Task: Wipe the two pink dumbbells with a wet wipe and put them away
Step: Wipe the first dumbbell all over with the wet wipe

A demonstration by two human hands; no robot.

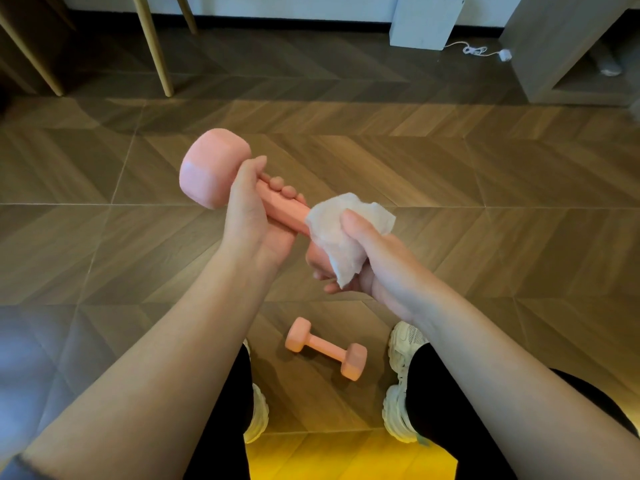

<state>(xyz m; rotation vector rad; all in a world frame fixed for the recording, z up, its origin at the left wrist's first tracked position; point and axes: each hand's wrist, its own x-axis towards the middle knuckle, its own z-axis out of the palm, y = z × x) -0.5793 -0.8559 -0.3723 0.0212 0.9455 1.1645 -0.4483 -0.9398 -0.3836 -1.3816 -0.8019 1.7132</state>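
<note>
Dumbbell [211,168] gripped in left hand [252,216]; right hand [367,258] fingers wrap wet wipe [349,216] round its end. Second dumbbell [325,348] on floor [485,237], likely pending.

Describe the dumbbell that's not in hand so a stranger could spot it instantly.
On the chevron wood floor, look low between the two white sneakers. A pink dumbbell lies there, untouched; its twin is held aloft under a wipe.

Home room, likely living area — chevron wood-look floor [381,140], wooden furniture legs [152,46], low cabinet [554,46], loose white cable [478,50].
</note>
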